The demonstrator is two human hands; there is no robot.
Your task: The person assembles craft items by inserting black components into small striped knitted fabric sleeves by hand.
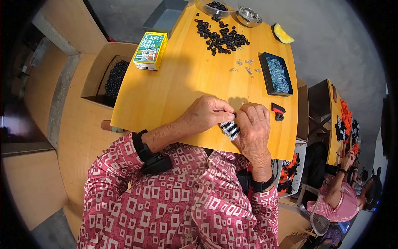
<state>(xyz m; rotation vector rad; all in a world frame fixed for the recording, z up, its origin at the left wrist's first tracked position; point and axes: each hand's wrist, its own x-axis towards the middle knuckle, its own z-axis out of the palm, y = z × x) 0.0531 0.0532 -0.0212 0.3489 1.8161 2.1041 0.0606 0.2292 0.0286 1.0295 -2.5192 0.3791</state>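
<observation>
Pink patterned shirt point(166, 203) up close, both hands busy with a little black-and-white striped piece point(230, 130).

So the piece sits right between the hands, over the near edge of the wooden table point(166, 97): left hand point(210, 110) has thumb and fingertips pinched on its top end, right hand point(253, 126) is curled tight around its right side, though the fingertips are kinda hidden. Just right of that, a red-and-black tool point(278, 108); further up, a black tray point(265, 68) of small shiny bits point(277, 74), a scattered pile of black rings point(222, 39), a yellow-green carton point(151, 50) and a melon slice point(283, 34), lol.
</observation>
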